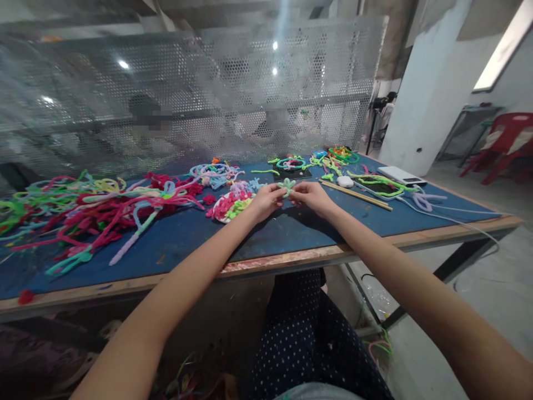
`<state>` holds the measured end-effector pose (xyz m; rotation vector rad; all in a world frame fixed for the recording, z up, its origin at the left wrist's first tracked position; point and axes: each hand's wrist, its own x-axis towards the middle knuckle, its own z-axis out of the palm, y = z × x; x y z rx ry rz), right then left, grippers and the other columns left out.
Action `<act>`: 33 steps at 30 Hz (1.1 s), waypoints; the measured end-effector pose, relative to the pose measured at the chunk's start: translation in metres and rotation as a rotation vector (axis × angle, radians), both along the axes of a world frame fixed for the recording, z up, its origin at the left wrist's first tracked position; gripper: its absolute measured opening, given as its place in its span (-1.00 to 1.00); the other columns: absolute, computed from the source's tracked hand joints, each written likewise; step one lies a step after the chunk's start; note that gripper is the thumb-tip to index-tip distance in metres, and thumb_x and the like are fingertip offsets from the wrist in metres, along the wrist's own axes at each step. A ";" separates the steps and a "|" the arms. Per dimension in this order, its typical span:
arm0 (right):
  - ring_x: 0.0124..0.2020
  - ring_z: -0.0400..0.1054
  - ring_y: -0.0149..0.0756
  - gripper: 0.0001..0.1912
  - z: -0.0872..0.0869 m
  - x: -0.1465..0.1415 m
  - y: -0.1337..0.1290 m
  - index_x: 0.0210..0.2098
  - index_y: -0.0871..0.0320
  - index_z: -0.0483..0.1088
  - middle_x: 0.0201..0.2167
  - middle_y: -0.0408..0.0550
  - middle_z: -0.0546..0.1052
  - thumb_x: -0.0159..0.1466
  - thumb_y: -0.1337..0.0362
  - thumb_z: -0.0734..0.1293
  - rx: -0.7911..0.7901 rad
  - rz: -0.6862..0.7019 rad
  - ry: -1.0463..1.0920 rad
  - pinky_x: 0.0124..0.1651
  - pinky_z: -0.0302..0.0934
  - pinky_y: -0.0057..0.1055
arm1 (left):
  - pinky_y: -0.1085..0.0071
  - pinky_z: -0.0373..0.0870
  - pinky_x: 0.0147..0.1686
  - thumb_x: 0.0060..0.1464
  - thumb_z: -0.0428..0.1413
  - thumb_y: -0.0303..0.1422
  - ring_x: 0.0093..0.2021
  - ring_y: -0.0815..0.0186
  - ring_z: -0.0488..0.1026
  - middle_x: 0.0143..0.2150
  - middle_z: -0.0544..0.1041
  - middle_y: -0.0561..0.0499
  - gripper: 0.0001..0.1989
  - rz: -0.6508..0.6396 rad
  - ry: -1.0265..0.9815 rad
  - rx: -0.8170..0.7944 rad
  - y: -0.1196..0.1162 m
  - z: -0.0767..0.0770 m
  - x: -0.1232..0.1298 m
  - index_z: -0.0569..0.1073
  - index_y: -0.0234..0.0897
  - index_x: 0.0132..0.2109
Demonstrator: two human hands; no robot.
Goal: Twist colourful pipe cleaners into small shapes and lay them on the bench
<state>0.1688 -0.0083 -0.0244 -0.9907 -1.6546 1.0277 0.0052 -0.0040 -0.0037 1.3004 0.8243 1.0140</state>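
A small pale-green flower, bent from fuzzy pipe cleaner, is held up between my two hands just above the blue tabletop. My left hand pinches its left side, and my right hand has its fingertips closed on the right side. Close by on the left is a white plate heaped with pink, yellow-green and lilac pipe-cleaner pieces. A pair of thin wooden sticks lies to the right of my right hand.
Loose pipe cleaners in many colours cover the table's left. At right are a white power bank, a white earphone case, a phone with green strands on it and a trailing cable. A perforated metal screen stands behind.
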 end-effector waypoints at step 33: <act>0.09 0.25 -0.08 -0.62 0.005 0.063 0.008 0.11 0.20 0.26 0.11 0.09 0.32 0.32 0.25 0.27 0.208 -1.025 -0.433 0.09 0.20 0.00 | 0.42 0.48 -0.38 0.23 0.07 -0.33 -0.33 0.38 0.45 -0.19 0.47 -0.03 -0.78 0.277 -0.129 -0.086 0.006 0.007 -0.011 0.40 -0.37 -0.04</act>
